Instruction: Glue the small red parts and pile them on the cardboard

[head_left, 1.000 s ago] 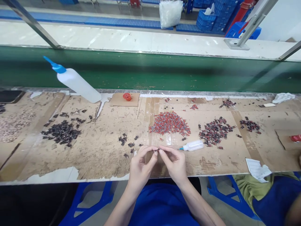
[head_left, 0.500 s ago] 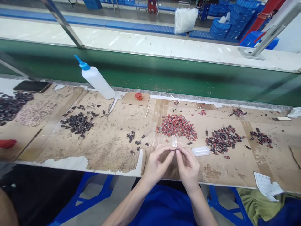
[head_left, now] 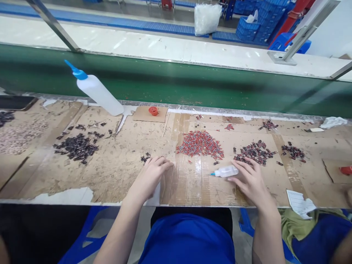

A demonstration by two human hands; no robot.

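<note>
My left hand (head_left: 152,176) is over the cardboard beside a few small black parts (head_left: 145,157). Its fingers are loosely stretched out, and what lies beneath the palm is hidden. My right hand (head_left: 251,179) has thumb and fingers apart around the rear end of a small clear squeeze bottle (head_left: 227,171), which lies on its side. The bottle's blue needle tip (head_left: 212,174) points left. Past the fingers of my right hand sits a pile of black-and-red assembled pieces (head_left: 257,151). A heap of small red-and-grey parts (head_left: 200,143) lies between and beyond my hands.
A large white bottle with a blue nozzle (head_left: 100,95) leans at the back left. Near it is a red cap (head_left: 153,110) on a cardboard square. Black parts (head_left: 77,146) are heaped on the left. A paper slip (head_left: 301,203) overhangs the front edge.
My hands, together at the fingertips before, have moved apart: the left to the black parts, the right to the small bottle. The bottle's needle tip now shows. The view has shifted slightly.
</note>
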